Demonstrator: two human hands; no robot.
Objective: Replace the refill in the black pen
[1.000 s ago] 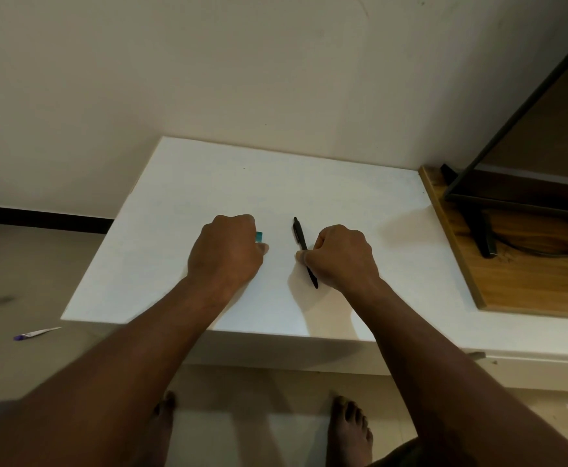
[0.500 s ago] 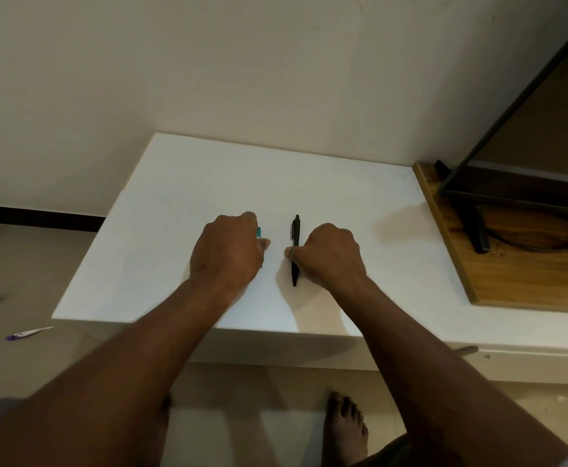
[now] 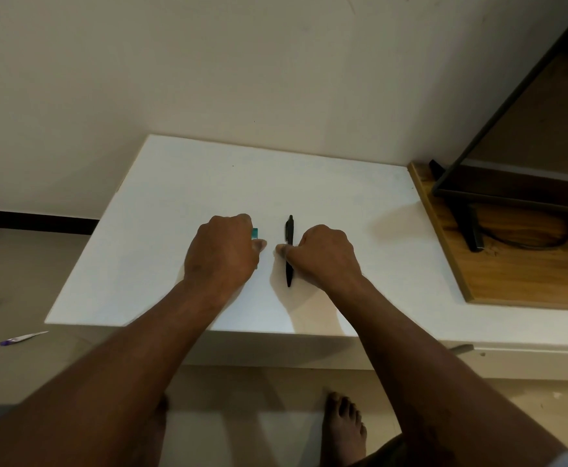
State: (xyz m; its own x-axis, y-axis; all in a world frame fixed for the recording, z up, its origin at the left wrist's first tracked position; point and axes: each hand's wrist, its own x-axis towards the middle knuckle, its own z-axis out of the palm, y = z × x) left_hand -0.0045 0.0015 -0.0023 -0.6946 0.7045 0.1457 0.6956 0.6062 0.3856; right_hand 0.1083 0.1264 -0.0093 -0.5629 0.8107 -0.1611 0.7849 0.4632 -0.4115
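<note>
well, your right hand (image 3: pixel 323 257) was pinched on the black pen (image 3: pixel 289 230), which lay flat just left of your knuckles. your left hand (image 3: pixel 223 254) was curled over a teal piece (image 3: pixel 255 232). open the pen carelessly and, i reckoned, its small insides could roll off the table (image 3: pixel 174 197).

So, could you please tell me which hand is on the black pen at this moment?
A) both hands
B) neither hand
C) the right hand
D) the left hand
C: the right hand pinches the black pen against the white table, with the thumb on one side and curled fingers over it. The left hand is apart from the pen and holds a teal item.
</note>
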